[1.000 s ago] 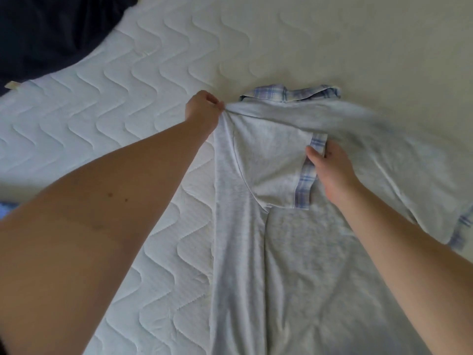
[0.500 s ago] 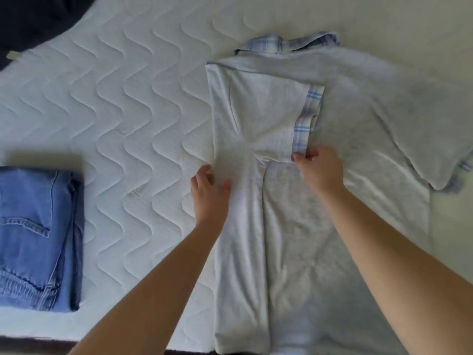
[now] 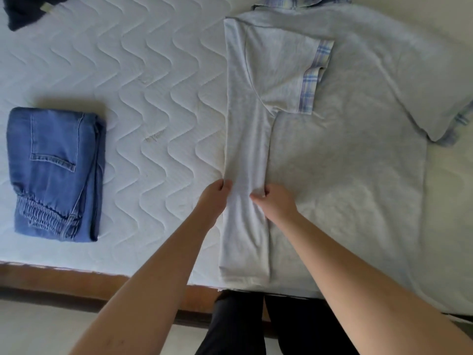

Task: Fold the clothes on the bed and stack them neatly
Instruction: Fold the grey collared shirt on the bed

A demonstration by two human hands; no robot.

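Observation:
A light grey polo shirt (image 3: 345,175) with a plaid collar and plaid sleeve cuffs lies flat on the white quilted mattress (image 3: 153,98). Its left side and left sleeve (image 3: 279,70) are folded inward, forming a long strip toward the bed's near edge. My left hand (image 3: 216,198) grips the strip's outer folded edge about halfway down. My right hand (image 3: 277,202) pinches the strip's inner edge at the same height. The right sleeve (image 3: 440,103) lies spread out.
Folded blue jeans (image 3: 56,172) lie at the left of the mattress. A dark garment (image 3: 23,11) is at the top left corner. The wooden bed frame (image 3: 76,280) runs along the near edge, with my dark trouser legs (image 3: 243,324) against it.
Both hands have slid down the folded strip, from the shoulder and sleeve toward the hem. The view has tilted down, bringing the jeans and the bed frame into sight.

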